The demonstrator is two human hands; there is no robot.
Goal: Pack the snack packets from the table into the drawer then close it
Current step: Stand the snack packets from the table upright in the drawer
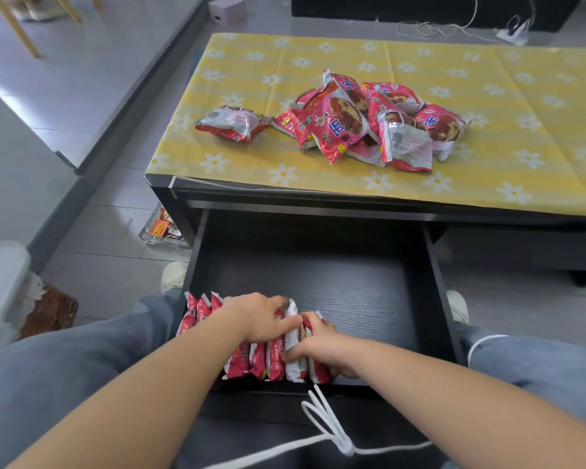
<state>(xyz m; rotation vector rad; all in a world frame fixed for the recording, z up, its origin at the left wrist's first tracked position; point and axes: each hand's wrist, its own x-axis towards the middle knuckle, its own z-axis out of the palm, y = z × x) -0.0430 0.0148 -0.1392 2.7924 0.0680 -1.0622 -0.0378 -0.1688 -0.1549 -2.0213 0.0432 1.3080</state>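
Note:
A black drawer point(433, 265) stands pulled out below the table. Along its front left, several red snack packets point(197, 316) stand on edge in a row. My left hand point(257, 316) lies flat across the top of that row. My right hand point(322, 350) grips the rightmost packets point(293, 363) of the row, thumb on one side and fingers on the other. A pile of several red and pink packets point(362, 120) lies on the yellow flowered tabletop point(487, 79). One more packet point(230, 121) lies apart to the pile's left.
The right part of the drawer floor point(362, 292) is bare. My knees in jeans flank the drawer. A white cord point(322, 418) hangs over my lap. A clear tray of small items point(164, 228) sits on the floor left of the table.

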